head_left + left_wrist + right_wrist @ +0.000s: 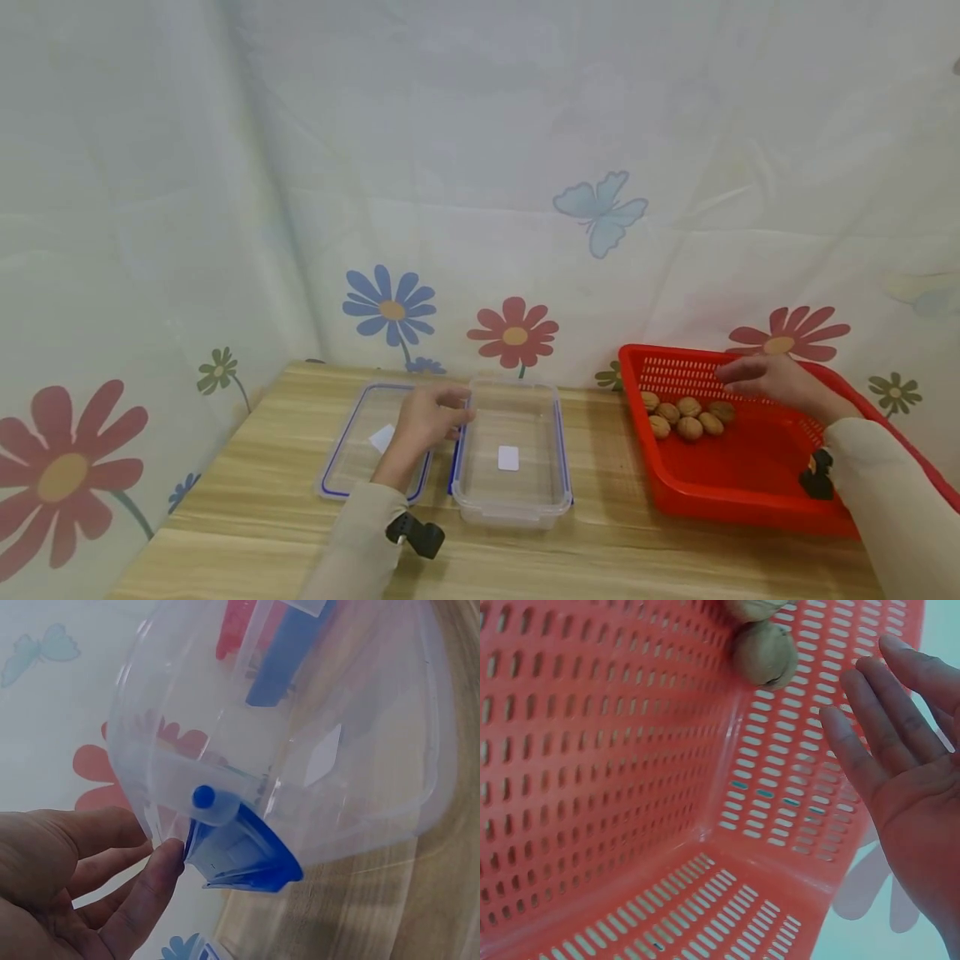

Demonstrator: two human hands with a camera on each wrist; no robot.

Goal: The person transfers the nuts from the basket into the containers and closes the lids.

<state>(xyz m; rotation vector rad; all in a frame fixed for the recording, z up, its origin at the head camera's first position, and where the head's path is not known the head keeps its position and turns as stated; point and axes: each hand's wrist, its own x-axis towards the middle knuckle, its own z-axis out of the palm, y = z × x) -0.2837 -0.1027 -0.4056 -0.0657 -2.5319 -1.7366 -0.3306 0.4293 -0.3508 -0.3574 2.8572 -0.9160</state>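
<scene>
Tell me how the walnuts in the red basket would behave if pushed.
The walnuts would probably roll, being rounded, though the raised walls of the red basket should stop them. Their woody-looking shells suggest they would stay stiff rather than squash.

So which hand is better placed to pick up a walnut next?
Probably the right hand: it is open above the red basket, close to the walnuts, while the left hand is across at the clear container.

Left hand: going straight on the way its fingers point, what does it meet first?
The left hand would likely meet the blue clip on the clear box first; it looks very close, though whether they touch is hard to tell.
</scene>
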